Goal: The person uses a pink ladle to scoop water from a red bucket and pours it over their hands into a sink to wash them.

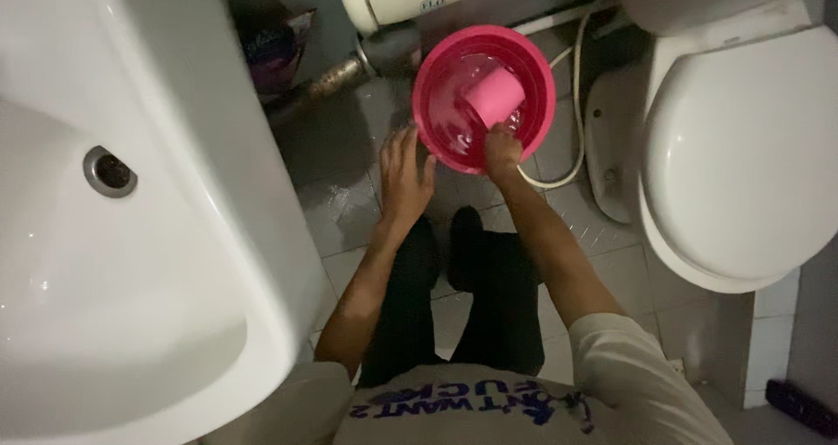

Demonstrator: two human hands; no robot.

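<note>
My right hand point(502, 152) grips the basin point(483, 96) rim's near edge, mug point(494, 96) just beyond; left hand point(406, 170) spread open beside it.

Dim overall, lit from above left. Soft glare on the glossy white ceramic washbasin point(131, 262) and the white oval toilet lid point(742, 157). Deep shadow across the grey tiled floor point(340, 148) toward the back wall. Mild grain, slightly soft focus, wide-angle bending at the edges.

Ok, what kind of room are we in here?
A small bathroom, most likely: a white sink on one side, a white toilet on the other, and a pink water basin on the wet tiled floor.
</note>
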